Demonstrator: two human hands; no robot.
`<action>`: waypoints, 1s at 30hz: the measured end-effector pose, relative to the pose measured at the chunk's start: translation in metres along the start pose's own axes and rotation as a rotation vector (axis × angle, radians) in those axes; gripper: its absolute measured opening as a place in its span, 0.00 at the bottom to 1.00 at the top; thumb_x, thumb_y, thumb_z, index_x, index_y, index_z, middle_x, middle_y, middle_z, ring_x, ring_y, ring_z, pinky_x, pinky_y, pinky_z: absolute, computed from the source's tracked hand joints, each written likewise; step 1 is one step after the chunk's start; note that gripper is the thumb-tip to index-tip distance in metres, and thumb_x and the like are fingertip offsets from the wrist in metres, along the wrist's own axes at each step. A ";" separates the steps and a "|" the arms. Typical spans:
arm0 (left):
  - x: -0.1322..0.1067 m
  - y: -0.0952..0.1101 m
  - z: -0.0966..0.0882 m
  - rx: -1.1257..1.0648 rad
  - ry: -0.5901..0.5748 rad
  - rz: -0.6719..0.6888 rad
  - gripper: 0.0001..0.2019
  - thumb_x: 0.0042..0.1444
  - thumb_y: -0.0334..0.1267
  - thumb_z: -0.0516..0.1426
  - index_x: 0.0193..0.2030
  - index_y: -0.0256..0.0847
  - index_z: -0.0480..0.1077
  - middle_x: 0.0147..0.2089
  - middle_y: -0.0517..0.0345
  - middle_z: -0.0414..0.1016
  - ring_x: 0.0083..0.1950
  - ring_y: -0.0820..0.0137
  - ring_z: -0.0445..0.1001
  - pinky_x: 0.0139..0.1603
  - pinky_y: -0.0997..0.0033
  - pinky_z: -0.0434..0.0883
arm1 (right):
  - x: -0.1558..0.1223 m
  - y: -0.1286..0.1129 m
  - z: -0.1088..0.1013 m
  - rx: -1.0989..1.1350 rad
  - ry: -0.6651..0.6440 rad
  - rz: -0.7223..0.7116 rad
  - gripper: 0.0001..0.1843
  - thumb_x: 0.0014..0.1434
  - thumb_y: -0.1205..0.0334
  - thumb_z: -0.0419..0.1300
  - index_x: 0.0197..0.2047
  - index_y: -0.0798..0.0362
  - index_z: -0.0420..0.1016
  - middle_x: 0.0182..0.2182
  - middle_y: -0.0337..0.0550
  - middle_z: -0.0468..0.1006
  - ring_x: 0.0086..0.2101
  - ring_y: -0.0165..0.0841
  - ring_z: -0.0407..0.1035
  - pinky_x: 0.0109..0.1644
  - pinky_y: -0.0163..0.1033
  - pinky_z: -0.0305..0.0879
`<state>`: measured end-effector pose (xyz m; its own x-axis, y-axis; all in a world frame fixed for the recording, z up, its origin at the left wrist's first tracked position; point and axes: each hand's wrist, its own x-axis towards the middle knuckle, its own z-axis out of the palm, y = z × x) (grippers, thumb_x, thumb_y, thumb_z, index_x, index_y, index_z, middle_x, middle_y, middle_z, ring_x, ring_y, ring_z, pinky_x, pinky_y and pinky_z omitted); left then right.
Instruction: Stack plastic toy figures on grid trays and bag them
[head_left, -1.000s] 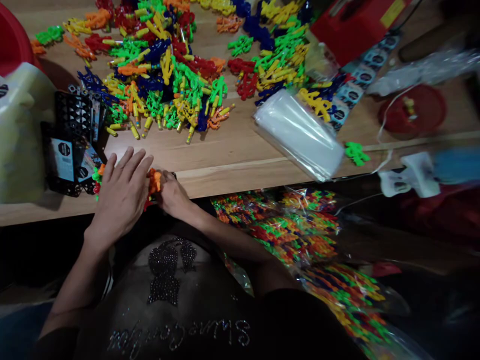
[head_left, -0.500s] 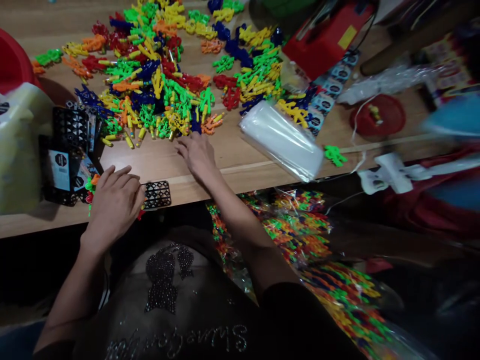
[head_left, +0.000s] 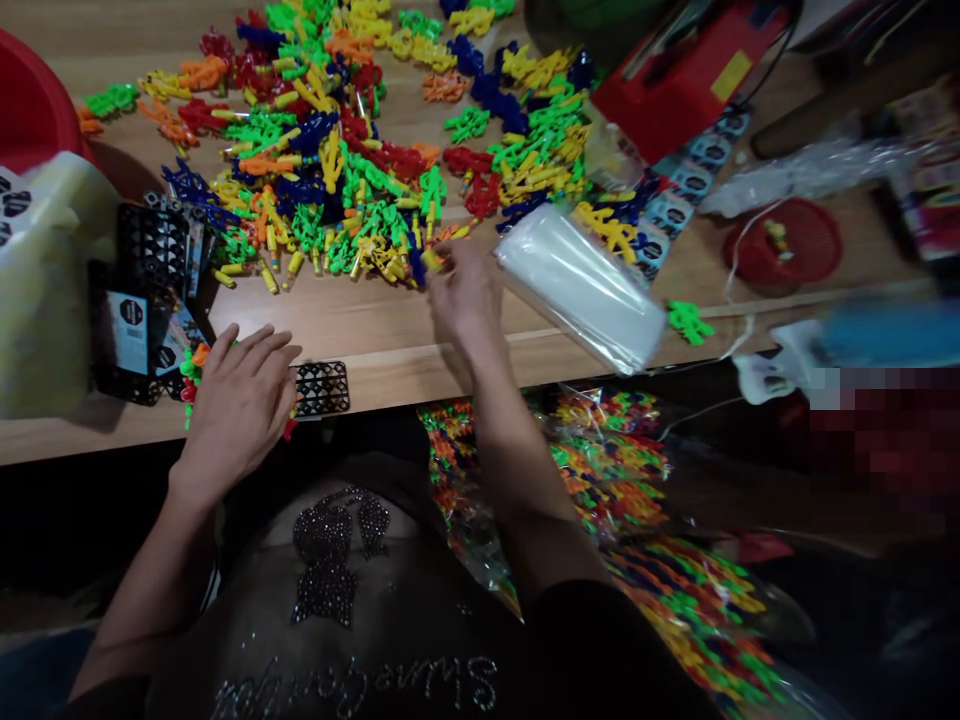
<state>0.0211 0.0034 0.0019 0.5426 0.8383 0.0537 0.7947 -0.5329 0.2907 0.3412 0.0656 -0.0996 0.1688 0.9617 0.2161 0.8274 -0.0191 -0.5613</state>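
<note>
My left hand (head_left: 244, 410) lies flat with its fingers stretched out, over a black perforated plastic tray (head_left: 322, 388) at the table's front edge. Small green, orange and red pieces (head_left: 193, 370) peek out from beneath its left side. My right hand (head_left: 469, 300) is at the near edge of a pile of colourful plastic toy figures (head_left: 330, 190). Its fingers are curled around an orange toy figure (head_left: 450, 233) with a yellow tip, mostly hidden by the hand.
Black trays and printed cards (head_left: 124, 330) stand at left beside a yellowish bag (head_left: 45, 290) and a red tub (head_left: 34, 110). Clear plastic bags (head_left: 581, 285) lie right of my right hand. Behind are a red machine (head_left: 682, 80) and a red dish (head_left: 784, 240). Filled bags (head_left: 615, 460) sit below the table.
My right hand has moved right along the pile's front edge and its fingers have closed at the orange figure. My left hand stays over the tray. The whole view has shifted slightly.
</note>
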 end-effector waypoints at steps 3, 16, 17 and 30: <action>0.000 -0.001 0.002 0.011 0.019 0.012 0.21 0.74 0.38 0.47 0.61 0.35 0.77 0.65 0.40 0.80 0.73 0.52 0.73 0.81 0.38 0.59 | 0.034 0.014 -0.010 -0.074 0.113 0.012 0.19 0.77 0.50 0.50 0.61 0.47 0.72 0.56 0.57 0.75 0.60 0.53 0.68 0.62 0.63 0.68; -0.001 0.002 0.001 -0.006 0.026 -0.024 0.24 0.77 0.41 0.45 0.69 0.33 0.70 0.70 0.40 0.75 0.76 0.55 0.70 0.82 0.42 0.58 | 0.008 -0.025 0.042 0.232 -0.150 -0.053 0.24 0.69 0.61 0.58 0.67 0.53 0.66 0.49 0.52 0.77 0.51 0.47 0.73 0.60 0.61 0.72; 0.000 0.002 0.001 -0.009 0.031 -0.030 0.24 0.77 0.41 0.44 0.70 0.33 0.69 0.72 0.39 0.74 0.76 0.55 0.69 0.82 0.43 0.58 | -0.002 -0.034 0.041 0.283 -0.181 -0.081 0.24 0.69 0.62 0.58 0.66 0.53 0.67 0.50 0.51 0.77 0.51 0.46 0.73 0.60 0.60 0.73; 0.002 0.001 0.002 0.029 -0.001 -0.054 0.26 0.76 0.39 0.43 0.75 0.38 0.62 0.77 0.44 0.68 0.79 0.58 0.66 0.83 0.46 0.55 | -0.068 -0.115 0.087 0.617 -0.574 -0.245 0.21 0.66 0.69 0.57 0.61 0.52 0.65 0.48 0.48 0.80 0.50 0.45 0.76 0.56 0.51 0.74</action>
<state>0.0238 0.0040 0.0007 0.4989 0.8658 0.0379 0.8302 -0.4900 0.2657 0.1882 0.0265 -0.1196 -0.4084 0.9117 0.0453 0.3397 0.1979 -0.9195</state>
